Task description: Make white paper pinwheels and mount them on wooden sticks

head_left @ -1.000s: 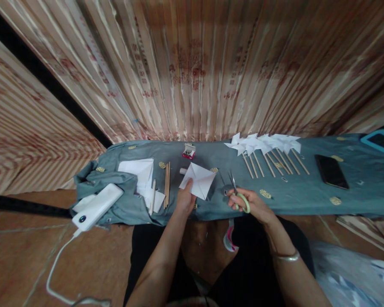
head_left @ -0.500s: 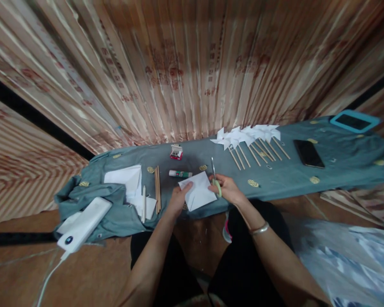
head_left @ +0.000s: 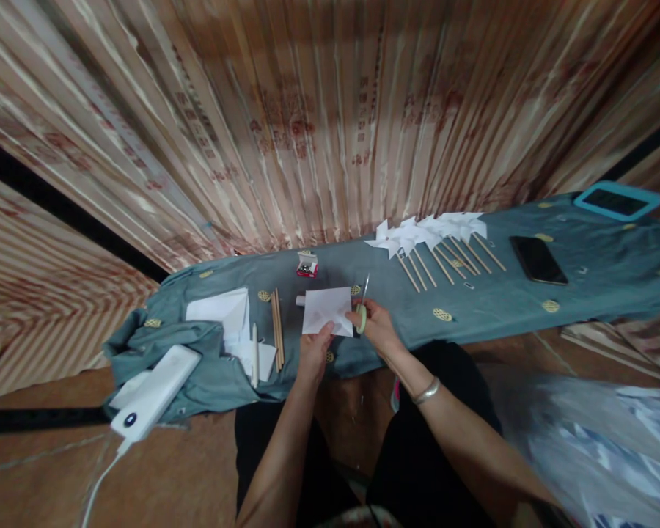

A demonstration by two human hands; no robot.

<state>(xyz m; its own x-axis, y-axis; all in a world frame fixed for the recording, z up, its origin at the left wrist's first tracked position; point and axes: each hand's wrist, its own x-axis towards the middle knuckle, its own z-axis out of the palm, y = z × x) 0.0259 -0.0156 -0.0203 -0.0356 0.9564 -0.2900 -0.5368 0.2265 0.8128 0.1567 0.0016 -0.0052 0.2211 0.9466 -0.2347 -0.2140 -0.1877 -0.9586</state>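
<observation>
A white square of paper (head_left: 326, 306) is pinched along its near edge by my left hand (head_left: 314, 353), thumb on top. My right hand (head_left: 375, 325) has its fingers in the green handles of a pair of scissors (head_left: 361, 318), whose blades point away from me; its fingertips also touch the paper's right corner. Behind the paper a glue stick (head_left: 300, 301) is mostly hidden, only its white end showing. A small red and white box of metal pins or clips (head_left: 307, 265) stands open farther back.
Several white paper pinwheels on sticks (head_left: 418, 235) lie in a row at the back right. Beyond are a dark phone (head_left: 537, 259) and a blue-framed tablet (head_left: 619, 201). Leftward lie wooden sticks (head_left: 278, 330), a white pen (head_left: 255, 355), paper sheets (head_left: 225, 308) and a white power bank (head_left: 157, 392).
The paper has been turned so its edges lie nearly square to me, and it now covers most of the glue stick. My right hand with the scissors has shifted slightly left.
</observation>
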